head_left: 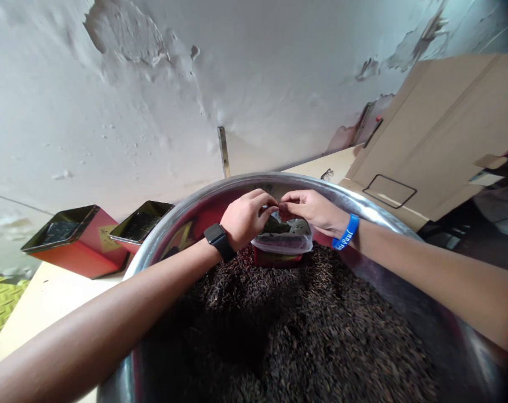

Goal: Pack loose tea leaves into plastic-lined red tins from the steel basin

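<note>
Seen from my head, the red tin [277,258] stands sunk in the tea leaves [279,330] at the basin's [363,201] far side. My left hand [248,215] and right hand [310,210] meet above it, fingers nearly closed, seemingly pinching the bag's [285,242] top edge. I judge that keeping the 2 pinches level and gentle avoids tipping the tin.

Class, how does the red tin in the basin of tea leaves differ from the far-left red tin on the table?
The basin tin stands sunk in tea leaves; the table tin stands on the pale table. The basin tin has a clear bag over its rim; the table tin shows none. The left hand and right hand pinch at the basin tin's bag; the table tin is untouched. Both are red and open.
</note>
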Tool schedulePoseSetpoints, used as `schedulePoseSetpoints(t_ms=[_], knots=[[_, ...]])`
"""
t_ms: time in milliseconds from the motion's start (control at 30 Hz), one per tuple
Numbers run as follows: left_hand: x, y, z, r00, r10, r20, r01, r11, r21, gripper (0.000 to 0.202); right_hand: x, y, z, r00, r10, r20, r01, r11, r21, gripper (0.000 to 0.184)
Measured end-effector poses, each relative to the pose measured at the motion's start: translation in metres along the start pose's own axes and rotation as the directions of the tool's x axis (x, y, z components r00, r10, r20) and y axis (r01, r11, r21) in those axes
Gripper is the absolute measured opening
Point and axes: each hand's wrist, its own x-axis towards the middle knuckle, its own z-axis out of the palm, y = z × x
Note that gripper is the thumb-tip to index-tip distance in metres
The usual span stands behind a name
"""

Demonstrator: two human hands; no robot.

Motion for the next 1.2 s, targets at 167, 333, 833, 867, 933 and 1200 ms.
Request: schedulePoseSetpoints(t_ms=[167, 333, 833, 867, 933, 1200], knots=[[0.0, -0.001, 0.002, 0.998, 0.05, -0.034, -0.051, 0.998, -0.044, 0.02, 0.001, 0.001, 0.0, 1.0, -0.01, -0.017, 0.009, 0.999, -0.044, 0.017], [0.0, -0.002, 0.003, 0.998, 0.041, -0.051, -0.043, 0.998, -0.042, 0.019, 0.001, 0.005, 0.004, 0.998, -0.037, -0.057, 0.034, 0.998, -0.058, 0.014], [-0.004, -0.006, 0.018, 0.999, -0.021, -0.025, 0.018, 0.995, -0.1, 0.013, 0.003, 0.003, -0.007, 0.962, -0.27, -0.038, 0.202, 0.799, -0.566, 0.01], [-0.004, -0.005, 0.017, 0.999, -0.028, -0.037, 0.024, 0.995, -0.098, 0.013, 0.004, 0.004, -0.008, 0.963, -0.266, -0.033, 0.197, 0.786, -0.586, 0.011], [-0.003, -0.005, 0.015, 0.997, -0.043, -0.056, 0.038, 0.995, -0.095, 0.011, 0.005, 0.005, -0.01, 0.965, -0.261, -0.028, 0.189, 0.765, -0.616, 0.013], [-0.002, -0.007, 0.011, 0.997, 0.024, -0.07, -0.034, 0.988, -0.148, 0.013, 0.002, 0.002, -0.005, 0.999, -0.047, -0.019, 0.041, 0.968, -0.246, 0.016]])
